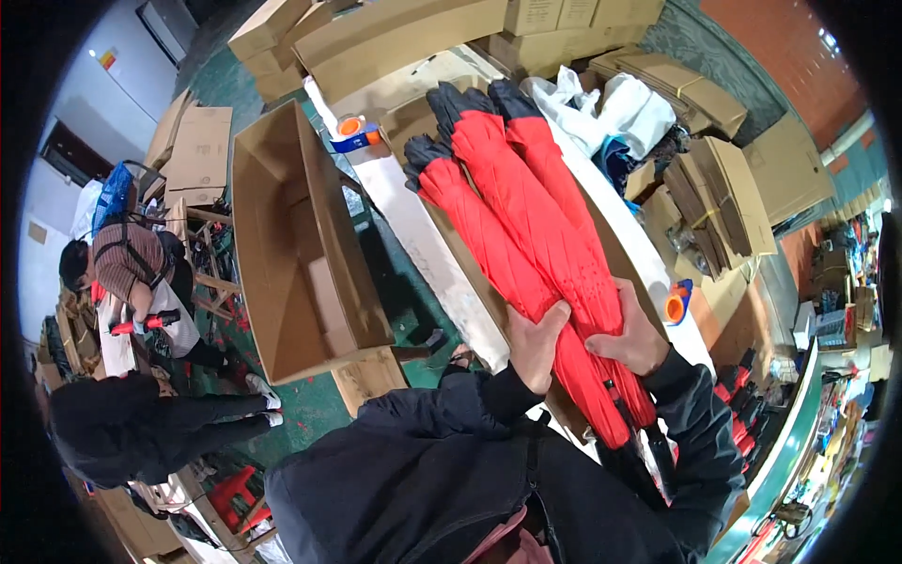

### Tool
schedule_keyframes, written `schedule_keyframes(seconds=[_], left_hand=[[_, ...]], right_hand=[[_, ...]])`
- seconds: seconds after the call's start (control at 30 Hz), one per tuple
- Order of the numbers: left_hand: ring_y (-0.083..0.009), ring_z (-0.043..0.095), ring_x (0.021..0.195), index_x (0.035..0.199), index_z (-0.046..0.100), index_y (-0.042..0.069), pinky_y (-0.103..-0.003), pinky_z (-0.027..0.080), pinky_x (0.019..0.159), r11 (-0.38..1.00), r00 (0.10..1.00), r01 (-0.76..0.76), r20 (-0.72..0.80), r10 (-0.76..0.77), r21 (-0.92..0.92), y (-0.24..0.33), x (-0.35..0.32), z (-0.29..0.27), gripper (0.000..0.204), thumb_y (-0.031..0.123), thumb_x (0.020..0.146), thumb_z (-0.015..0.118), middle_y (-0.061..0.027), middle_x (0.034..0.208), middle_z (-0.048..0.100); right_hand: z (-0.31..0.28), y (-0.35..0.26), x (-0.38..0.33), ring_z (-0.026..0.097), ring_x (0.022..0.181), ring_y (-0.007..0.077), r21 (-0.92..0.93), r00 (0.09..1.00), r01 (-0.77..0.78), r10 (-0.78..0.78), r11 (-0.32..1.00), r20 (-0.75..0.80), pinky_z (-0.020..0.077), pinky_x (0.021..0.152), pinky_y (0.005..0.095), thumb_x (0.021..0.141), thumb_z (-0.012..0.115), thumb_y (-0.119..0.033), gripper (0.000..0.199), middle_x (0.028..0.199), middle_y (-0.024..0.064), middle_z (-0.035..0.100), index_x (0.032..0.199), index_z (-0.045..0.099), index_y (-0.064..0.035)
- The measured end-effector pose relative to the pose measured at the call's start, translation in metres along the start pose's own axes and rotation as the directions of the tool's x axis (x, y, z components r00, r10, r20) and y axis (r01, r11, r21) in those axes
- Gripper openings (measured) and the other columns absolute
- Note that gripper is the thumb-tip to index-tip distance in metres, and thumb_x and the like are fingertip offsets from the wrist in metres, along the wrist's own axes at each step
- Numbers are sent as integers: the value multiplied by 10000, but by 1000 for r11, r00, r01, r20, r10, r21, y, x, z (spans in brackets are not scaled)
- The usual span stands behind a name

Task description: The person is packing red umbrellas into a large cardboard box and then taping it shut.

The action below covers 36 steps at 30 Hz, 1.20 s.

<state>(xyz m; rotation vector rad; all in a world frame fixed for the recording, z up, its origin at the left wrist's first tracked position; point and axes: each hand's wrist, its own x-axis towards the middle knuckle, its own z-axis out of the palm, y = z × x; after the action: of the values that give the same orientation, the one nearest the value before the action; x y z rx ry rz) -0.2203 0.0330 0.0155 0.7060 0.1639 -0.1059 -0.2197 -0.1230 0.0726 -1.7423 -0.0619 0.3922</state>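
Several folded red umbrellas with black ends lie side by side, slanting from the far middle down toward my body. My left hand is closed on the left side of the bundle, its thumb across the red cloth. On the other side my right hand grips the same bundle, thumb on top. Below the hands, the near ends of the umbrellas show black handles, partly hidden by my sleeve. The bundle is over a long open cardboard box, which it largely covers.
An open cardboard box stands to the left. Tape dispensers with orange rolls sit on the white table. Flattened cartons and white bags are at the far right. More umbrellas lie right. Two people work at far left.
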Motion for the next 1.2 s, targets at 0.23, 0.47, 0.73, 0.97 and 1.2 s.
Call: schedule_keyframes(seconds=[0.23, 0.47, 0.73, 0.97, 1.2], left_hand=[[-212, 547, 1075, 1302, 375, 42, -357, 446, 940, 997, 994, -77, -71, 79, 30, -7, 107, -50, 555, 20, 813, 637, -103, 1211, 536], [-265, 564, 1055, 1297, 393, 47, -418, 475, 900, 970, 890, 244, -397, -226, -5, -41, 174, -113, 583, 0, 775, 649, -120, 1184, 560], [-305, 609, 936, 1152, 526, 72, -477, 514, 799, 855, 830, 517, -226, -510, -32, -82, 215, -220, 353, 144, 819, 620, -101, 1048, 625], [-288, 541, 1126, 1263, 496, 77, -448, 456, 934, -34, 546, -835, 834, 81, 549, 41, 195, -147, 433, 245, 872, 579, -132, 1186, 571], [-299, 489, 1175, 1309, 476, 82, -416, 390, 984, 176, 197, -922, 810, -552, 344, 10, 196, -22, 575, 233, 796, 690, -149, 1262, 518]], right_hand=[[3, 13, 113, 497, 1110, 194, -155, 998, -37, 43, 987, 36, 398, 981, 339, 674, 743, -103, 810, 1193, 116, 495, 1337, 289, -4], [-14, 129, 223, 562, 1012, 152, 71, 983, -175, 171, 982, 67, 444, 929, 316, 777, 714, -140, 627, 1105, 79, 599, 1319, 429, -7], [-1, 87, 245, 519, 1106, 185, -214, 991, 5, 24, 977, 131, 444, 902, 318, 794, 735, -397, 753, 1209, 111, 567, 1369, 411, -35], [-86, 44, 74, 592, 966, 181, -440, 940, -342, 299, 831, -167, 478, 835, 301, 790, 745, -361, 800, 1114, 102, 562, 1401, 349, -30], [-46, 68, -80, 588, 1022, 230, -264, 834, -458, 308, 849, -457, 474, 876, 305, 786, 709, -390, 714, 1080, 137, 615, 1356, 436, -57]])
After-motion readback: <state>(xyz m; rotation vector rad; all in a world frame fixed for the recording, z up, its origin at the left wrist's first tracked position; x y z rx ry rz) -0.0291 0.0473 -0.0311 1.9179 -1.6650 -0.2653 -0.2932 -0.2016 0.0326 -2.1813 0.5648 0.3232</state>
